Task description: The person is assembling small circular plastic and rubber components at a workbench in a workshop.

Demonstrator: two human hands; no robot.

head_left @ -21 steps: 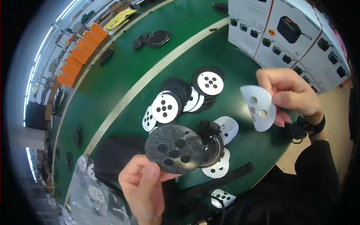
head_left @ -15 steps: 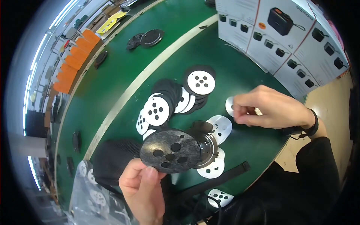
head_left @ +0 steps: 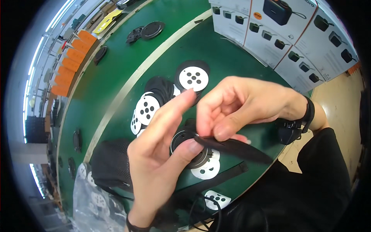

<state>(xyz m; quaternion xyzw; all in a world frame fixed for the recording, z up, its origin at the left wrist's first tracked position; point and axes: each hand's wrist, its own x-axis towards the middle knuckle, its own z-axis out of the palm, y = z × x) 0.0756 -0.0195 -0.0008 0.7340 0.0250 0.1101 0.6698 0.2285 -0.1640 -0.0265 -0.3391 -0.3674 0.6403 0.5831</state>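
Green table (head_left: 237, 58): right of centre, disc (head_left: 236, 149), earlier face-on, now edge-on, pinched by right hand (head_left: 247, 102); left hand (head_left: 154, 156) half open, thumb beside it.

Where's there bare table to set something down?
Bare green table shows between the far white disc and the printed boxes, beyond the right hand. It's crowded around the left hand: disc stacks, black ring, white sheets.

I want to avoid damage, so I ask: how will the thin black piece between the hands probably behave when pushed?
The thin black piece is probably light, because its edge shows little thickness. It may flex when pushed, since its outline seems slightly bowed.
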